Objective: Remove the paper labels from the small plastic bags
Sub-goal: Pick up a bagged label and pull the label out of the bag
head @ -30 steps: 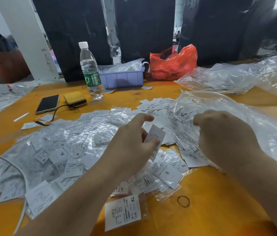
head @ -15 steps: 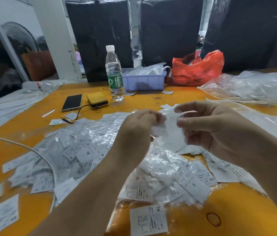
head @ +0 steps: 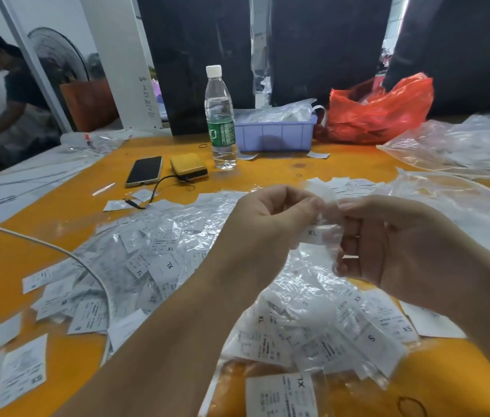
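Note:
Both hands are raised above the orange table (head: 328, 167). Between them is one small clear plastic bag (head: 329, 236) with a white paper label marked XL (head: 313, 234) inside. My left hand (head: 271, 224) pinches the bag's upper left edge with thumb and fingers. My right hand (head: 388, 239) holds the bag's right side, its fingers curled behind the plastic. Below and to the left lies a wide heap of small bags and loose labels (head: 159, 254). More of them are piled under my right wrist (head: 328, 335).
A water bottle (head: 220, 118), a phone (head: 144, 170) and a yellow power bank (head: 189, 166) stand behind the heap. A lilac tray (head: 275, 135) and a red bag (head: 379, 112) sit farther back. Large clear bags (head: 460, 145) fill the right. A white cable (head: 57, 251) crosses the left. A person stands at far left.
My right hand came out of the large clear bag and met my left hand. Both lifted a small bag up off the pile. The view turned left.

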`<control>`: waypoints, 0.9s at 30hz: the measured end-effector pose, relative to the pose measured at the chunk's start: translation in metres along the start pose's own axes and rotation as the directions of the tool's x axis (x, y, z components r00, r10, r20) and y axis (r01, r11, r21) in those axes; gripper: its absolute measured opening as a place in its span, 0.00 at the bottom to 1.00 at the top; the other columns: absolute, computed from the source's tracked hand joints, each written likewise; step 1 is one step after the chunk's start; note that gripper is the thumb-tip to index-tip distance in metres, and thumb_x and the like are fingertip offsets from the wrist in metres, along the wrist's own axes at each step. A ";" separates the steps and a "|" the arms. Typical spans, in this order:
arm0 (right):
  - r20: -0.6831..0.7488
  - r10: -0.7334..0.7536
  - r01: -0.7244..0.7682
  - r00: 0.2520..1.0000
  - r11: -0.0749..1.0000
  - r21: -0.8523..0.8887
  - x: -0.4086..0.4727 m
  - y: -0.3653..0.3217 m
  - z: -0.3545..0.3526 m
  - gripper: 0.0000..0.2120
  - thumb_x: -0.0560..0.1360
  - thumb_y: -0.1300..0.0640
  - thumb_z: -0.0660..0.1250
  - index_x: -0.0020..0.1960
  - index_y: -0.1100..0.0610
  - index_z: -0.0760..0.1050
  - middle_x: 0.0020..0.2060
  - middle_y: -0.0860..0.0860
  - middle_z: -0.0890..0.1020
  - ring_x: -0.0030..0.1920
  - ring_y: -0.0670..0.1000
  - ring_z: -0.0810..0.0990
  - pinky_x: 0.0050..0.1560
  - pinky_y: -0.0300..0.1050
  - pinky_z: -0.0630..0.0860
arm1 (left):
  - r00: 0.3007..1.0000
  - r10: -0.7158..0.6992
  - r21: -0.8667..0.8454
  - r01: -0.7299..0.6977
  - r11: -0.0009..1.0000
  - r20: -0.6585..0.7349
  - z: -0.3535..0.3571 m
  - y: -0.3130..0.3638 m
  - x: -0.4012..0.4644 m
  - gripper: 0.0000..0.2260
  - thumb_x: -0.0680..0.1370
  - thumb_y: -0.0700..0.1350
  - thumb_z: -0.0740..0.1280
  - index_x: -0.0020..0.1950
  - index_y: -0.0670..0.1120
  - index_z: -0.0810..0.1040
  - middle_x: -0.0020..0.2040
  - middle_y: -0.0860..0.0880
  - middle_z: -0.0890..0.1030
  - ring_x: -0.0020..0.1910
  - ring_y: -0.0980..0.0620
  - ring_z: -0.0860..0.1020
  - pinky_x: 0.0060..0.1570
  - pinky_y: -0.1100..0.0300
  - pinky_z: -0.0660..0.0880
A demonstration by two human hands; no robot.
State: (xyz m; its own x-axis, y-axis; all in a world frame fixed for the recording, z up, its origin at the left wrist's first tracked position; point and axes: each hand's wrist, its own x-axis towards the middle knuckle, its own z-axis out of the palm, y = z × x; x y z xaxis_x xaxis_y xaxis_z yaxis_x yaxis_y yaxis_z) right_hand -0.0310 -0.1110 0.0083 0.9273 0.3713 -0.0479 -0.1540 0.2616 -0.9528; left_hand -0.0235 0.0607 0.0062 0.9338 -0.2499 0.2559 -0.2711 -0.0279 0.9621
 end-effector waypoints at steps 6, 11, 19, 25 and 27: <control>0.070 0.035 -0.036 0.997 0.999 0.007 -0.003 0.006 0.005 0.18 0.70 0.53 0.70 0.57 0.60 0.76 0.38 0.54 0.77 0.32 0.50 0.74 0.33 0.44 0.73 | 0.996 -0.076 -0.188 0.083 0.979 0.046 0.004 0.004 -0.002 0.06 0.72 0.47 0.70 0.44 0.45 0.82 0.40 0.46 0.81 0.43 0.46 0.77 0.52 0.44 0.74; 0.049 0.082 -0.086 0.995 0.993 0.084 -0.005 0.008 0.000 0.23 0.65 0.53 0.76 0.58 0.55 0.77 0.38 0.52 0.76 0.33 0.47 0.72 0.32 0.40 0.72 | 0.988 -0.107 -0.190 0.126 0.974 0.110 0.005 0.004 -0.002 0.07 0.72 0.48 0.70 0.44 0.46 0.81 0.37 0.51 0.81 0.37 0.54 0.77 0.42 0.59 0.72; 0.024 0.105 -0.108 0.994 0.985 0.135 -0.002 0.011 0.001 0.19 0.67 0.55 0.71 0.57 0.58 0.75 0.39 0.52 0.73 0.30 0.46 0.71 0.31 0.39 0.71 | 0.982 -0.129 -0.124 0.146 0.982 0.135 -0.005 0.007 -0.002 0.09 0.67 0.48 0.72 0.43 0.45 0.82 0.39 0.46 0.83 0.38 0.51 0.79 0.38 0.61 0.76; -0.026 0.071 -0.069 0.997 0.996 0.048 -0.004 0.011 0.003 0.07 0.69 0.56 0.69 0.47 0.56 0.78 0.38 0.53 0.76 0.31 0.47 0.71 0.28 0.38 0.70 | 0.978 -0.150 -0.040 0.158 0.987 0.146 -0.007 0.008 -0.002 0.11 0.66 0.48 0.73 0.44 0.44 0.82 0.43 0.41 0.85 0.39 0.48 0.82 0.36 0.59 0.78; -0.043 0.033 -0.032 0.999 0.999 0.009 -0.005 0.011 0.003 0.04 0.69 0.59 0.69 0.43 0.56 0.80 0.37 0.52 0.77 0.32 0.47 0.71 0.27 0.38 0.70 | 0.974 -0.168 -0.041 0.176 0.983 0.155 -0.008 0.009 -0.002 0.11 0.66 0.48 0.73 0.44 0.44 0.81 0.40 0.42 0.85 0.37 0.49 0.82 0.36 0.59 0.78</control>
State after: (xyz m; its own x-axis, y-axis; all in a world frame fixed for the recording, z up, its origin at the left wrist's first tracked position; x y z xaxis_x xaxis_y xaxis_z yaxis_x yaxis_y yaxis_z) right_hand -0.0380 -0.1066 -0.0011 0.9357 0.3405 -0.0918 -0.1869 0.2579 -0.9479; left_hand -0.0258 0.0686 0.0154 0.9187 -0.3883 0.0727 -0.0924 -0.0323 0.9952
